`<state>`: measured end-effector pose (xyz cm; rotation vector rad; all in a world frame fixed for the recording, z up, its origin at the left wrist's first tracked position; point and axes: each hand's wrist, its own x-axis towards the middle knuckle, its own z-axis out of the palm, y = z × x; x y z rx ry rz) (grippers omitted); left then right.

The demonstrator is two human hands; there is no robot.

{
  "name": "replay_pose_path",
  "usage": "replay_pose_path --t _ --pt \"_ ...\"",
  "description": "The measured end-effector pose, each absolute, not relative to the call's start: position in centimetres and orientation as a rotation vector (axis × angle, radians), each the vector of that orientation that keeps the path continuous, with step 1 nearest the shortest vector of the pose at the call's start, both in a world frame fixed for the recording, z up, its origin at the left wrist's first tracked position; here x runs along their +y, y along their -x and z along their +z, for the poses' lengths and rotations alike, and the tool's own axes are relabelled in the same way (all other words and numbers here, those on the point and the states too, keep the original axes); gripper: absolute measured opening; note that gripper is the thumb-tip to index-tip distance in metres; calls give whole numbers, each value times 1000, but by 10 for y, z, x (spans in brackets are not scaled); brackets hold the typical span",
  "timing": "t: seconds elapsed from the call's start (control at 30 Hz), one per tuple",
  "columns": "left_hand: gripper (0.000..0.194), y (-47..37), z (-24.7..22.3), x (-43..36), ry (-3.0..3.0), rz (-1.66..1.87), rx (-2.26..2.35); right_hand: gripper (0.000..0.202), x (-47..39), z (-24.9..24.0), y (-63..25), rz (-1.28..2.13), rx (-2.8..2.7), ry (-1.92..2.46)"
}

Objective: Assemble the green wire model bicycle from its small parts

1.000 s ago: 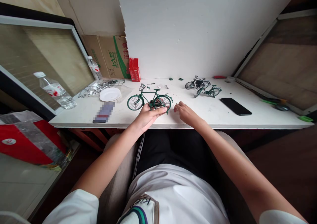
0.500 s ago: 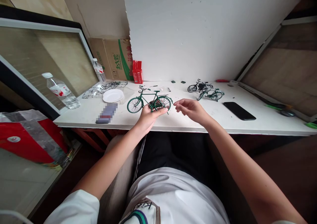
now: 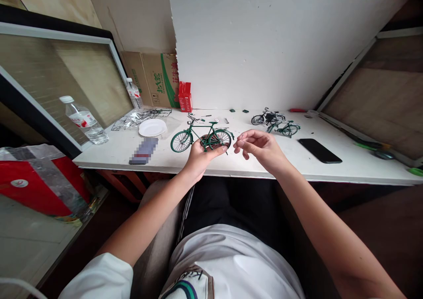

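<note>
A green model bicycle with silver handlebar parts is held a little above the table's front edge, its front wheel pointing left. My left hand grips it from below, thumb along the bottom of the rear wheel. Just behind that wheel is my right hand, fingers curled and thumb against the fingertips; anything pinched there is too small to make out. Two more model bicycles stand farther back on the right: one black, one green.
On the white table lie a black phone, a blurred-out flat item, a white plate and black part frames. Water bottles stand left. A red box and white board are behind.
My right hand has turned slightly and its fingers have curled more, staying beside the rear wheel. The left hand keeps its hold on the bicycle. The view has shifted slightly.
</note>
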<state>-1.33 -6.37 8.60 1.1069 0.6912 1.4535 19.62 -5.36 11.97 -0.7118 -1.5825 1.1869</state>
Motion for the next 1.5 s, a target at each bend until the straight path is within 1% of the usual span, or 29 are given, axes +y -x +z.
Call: replay_pose_path --t 0.27,0.33,0.53,0.67,1.1,1.33,1.5 --pt "40 11 95 -74 -1135 1490 705 20 -61 122 -191 1205 -1578 671" --pt "40 10 96 -75 -1131 1496 700 21 -63 123 -190 1222 -1549 671" --pt "38 10 96 -78 -1166 1477 680 32 -70 127 -184 1177 -1521 738" --pt "39 10 98 -80 -1186 1464 672 35 -74 127 -181 1154 -1527 783" --pt "37 12 99 -83 -1133 1491 668 33 -80 133 -179 1022 -1476 771" --pt "39 14 97 -80 -1094 1501 676 28 -73 134 -189 1053 -1439 713" --pt "38 14 98 -82 -1125 1464 666 33 -73 134 -191 877 -1477 744"
